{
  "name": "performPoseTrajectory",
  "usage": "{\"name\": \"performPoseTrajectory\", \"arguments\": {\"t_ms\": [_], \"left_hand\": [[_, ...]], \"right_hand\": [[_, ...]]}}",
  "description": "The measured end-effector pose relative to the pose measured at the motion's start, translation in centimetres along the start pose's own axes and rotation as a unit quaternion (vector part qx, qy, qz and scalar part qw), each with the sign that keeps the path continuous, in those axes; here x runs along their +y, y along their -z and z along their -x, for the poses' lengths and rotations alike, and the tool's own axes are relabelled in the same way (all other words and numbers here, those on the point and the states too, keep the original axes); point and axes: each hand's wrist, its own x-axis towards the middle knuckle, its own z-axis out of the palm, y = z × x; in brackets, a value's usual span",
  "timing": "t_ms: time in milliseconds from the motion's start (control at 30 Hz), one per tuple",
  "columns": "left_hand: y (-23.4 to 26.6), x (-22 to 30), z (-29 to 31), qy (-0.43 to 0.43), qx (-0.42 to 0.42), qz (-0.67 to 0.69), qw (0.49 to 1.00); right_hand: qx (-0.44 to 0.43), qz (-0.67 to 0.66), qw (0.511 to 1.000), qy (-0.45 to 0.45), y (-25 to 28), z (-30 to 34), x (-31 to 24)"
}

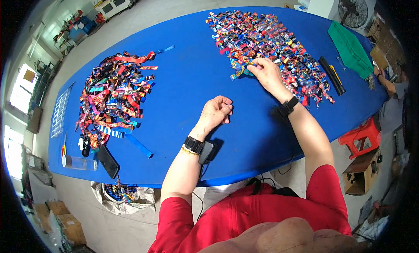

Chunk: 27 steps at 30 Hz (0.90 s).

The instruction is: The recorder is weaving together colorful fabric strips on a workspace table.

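Observation:
My right hand (267, 74) reaches to the near-left edge of a wide spread of small multicoloured patterned ribbon pieces (266, 36). Its thumb and fingers pinch a blue-and-yellow patterned ribbon piece (238, 74), partly covered by the fingertips. Closer to me, my left hand (217, 111) hovers over or rests on the blue tabletop (187, 78), its fingers curled together with nothing visible in them. Off to the left lies a tangled heap of longer printed ribbon straps (118, 91) in red, orange, blue and black, ends trailing toward the table's middle.
Along the left side are a phone (107, 161), a clear cylindrical container (80, 163) and a white wire grid (61, 113). A green crate (350, 50) and dark bars (331, 76) lie at the right. Another person's arm (386, 83) reaches in there, beside a red stool (361, 137).

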Motion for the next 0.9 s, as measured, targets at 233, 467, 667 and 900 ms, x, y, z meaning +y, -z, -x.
{"name": "performPoseTrajectory", "arguments": {"t_ms": [233,467,667,900], "left_hand": [[0.3,-0.1,0.0,0.01,-0.009,0.009,1.0],[0.4,-0.1,0.0,0.014,-0.015,0.019,1.0],[0.4,-0.2,-0.1,0.013,-0.017,0.018,1.0],[0.3,-0.3,-0.1,0.016,-0.012,0.012,1.0]], "right_hand": [[-0.024,0.063,0.991,-0.116,-1.0,-2.8,0.5],[-0.012,0.116,0.986,-0.117,-2.1,-3.4,0.4],[-0.014,0.181,0.98,-0.08,-2.4,-3.9,1.1],[-0.043,0.243,0.966,-0.08,-3.0,-5.1,1.6]]}}
